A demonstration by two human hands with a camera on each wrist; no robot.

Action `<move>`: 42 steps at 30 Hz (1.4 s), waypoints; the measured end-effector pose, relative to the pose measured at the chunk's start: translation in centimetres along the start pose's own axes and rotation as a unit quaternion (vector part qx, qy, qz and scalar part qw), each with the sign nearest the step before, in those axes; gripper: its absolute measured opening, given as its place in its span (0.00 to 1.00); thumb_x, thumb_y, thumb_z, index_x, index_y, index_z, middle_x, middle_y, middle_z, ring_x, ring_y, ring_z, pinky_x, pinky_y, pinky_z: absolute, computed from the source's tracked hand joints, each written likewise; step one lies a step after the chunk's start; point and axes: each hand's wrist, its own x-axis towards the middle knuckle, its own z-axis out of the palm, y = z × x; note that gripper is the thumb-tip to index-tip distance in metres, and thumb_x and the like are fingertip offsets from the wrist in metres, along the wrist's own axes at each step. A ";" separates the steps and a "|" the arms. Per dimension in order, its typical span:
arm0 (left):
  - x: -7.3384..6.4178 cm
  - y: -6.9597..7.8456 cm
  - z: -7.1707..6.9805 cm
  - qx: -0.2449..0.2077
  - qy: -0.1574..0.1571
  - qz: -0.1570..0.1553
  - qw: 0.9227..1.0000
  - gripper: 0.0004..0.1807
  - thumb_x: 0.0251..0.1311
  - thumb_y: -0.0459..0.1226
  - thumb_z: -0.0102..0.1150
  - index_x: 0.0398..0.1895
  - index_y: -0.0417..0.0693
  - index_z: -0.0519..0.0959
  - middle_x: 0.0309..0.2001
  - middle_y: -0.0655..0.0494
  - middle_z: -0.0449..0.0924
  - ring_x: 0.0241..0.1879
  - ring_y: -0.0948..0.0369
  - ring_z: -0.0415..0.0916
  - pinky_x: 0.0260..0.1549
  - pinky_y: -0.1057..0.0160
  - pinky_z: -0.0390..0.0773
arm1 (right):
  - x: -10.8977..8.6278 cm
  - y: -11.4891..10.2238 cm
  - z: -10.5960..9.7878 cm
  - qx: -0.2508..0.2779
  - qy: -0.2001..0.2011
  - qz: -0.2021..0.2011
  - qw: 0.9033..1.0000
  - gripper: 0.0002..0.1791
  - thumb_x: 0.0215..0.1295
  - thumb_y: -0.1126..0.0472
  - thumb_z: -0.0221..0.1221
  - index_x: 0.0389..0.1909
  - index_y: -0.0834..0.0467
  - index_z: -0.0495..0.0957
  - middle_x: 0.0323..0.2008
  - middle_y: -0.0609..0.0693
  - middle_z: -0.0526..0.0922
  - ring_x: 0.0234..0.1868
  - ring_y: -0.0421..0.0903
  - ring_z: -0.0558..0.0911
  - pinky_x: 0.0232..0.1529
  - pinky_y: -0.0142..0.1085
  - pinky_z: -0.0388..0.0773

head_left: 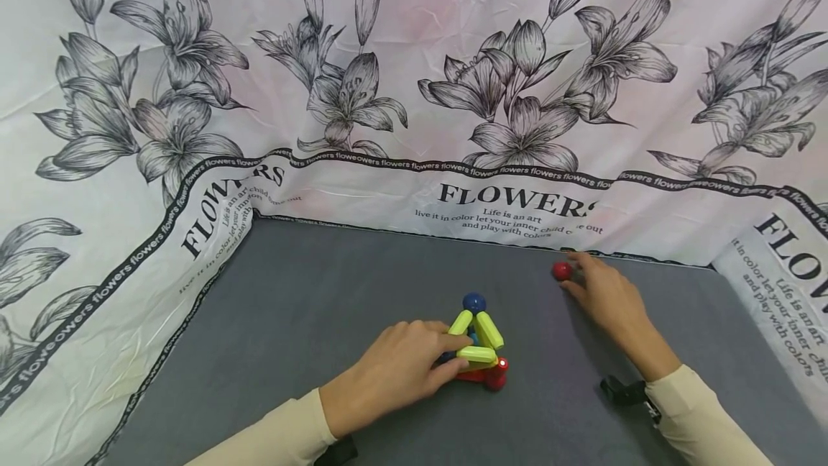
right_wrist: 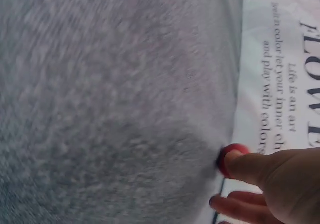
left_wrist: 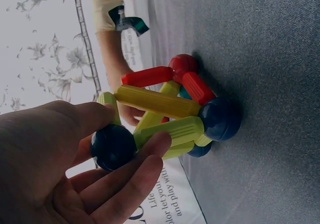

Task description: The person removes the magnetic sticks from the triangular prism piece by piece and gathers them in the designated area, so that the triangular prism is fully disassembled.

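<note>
My left hand [head_left: 404,358] grips a corner of a structure of magnetic sticks and balls, with the fingers around a dark blue ball [left_wrist: 114,146] and the ends of yellow-green sticks [left_wrist: 172,130]. The structure also has a yellow stick [left_wrist: 157,102], red sticks [left_wrist: 147,76], a red ball [left_wrist: 183,66] and another dark blue ball [head_left: 474,303] at its top. It is near the middle of the grey surface. Farther back on the right, my right hand [head_left: 611,297] pinches a loose red ball [head_left: 561,271]; the right wrist view shows the thumb against it.
The grey surface [head_left: 310,286] ends at the back and left against a white cloth [head_left: 362,185] printed with flowers and lettering. Another piece of cloth [head_left: 770,293] borders it on the right. Dark straps with devices [head_left: 624,390] sit at the wrists.
</note>
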 end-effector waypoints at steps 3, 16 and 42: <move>0.0 0.0 0.1 -0.006 0.004 0.001 1.000 0.14 0.72 0.48 0.67 0.57 0.60 0.88 0.48 0.64 0.87 0.33 0.74 0.75 0.26 0.74 0.73 | -0.6 -1.0 -0.9 -0.013 0.022 0.007 1.000 0.26 0.68 0.61 0.70 0.65 0.60 0.76 0.52 0.66 0.85 0.41 0.67 0.86 0.31 0.62 0.78; -0.2 -0.2 0.3 -0.015 0.023 0.002 1.000 0.16 0.74 0.50 0.65 0.60 0.58 0.84 0.48 0.65 0.87 0.38 0.72 0.80 0.31 0.70 0.79 | -4.6 -10.7 -4.4 0.066 0.032 -0.064 0.995 0.11 0.74 0.53 0.66 0.53 0.50 0.86 0.33 0.37 0.86 0.34 0.38 0.84 0.33 0.40 0.80; -0.6 -0.4 0.5 -0.058 0.021 0.000 0.998 0.12 0.76 0.45 0.63 0.56 0.56 0.78 0.37 0.66 0.80 0.26 0.75 0.71 0.23 0.76 0.71 | -4.4 -17.2 -2.9 0.073 -0.057 -0.031 0.995 0.14 0.64 0.42 0.73 0.39 0.46 0.85 0.24 0.34 0.81 0.16 0.30 0.69 0.15 0.32 0.67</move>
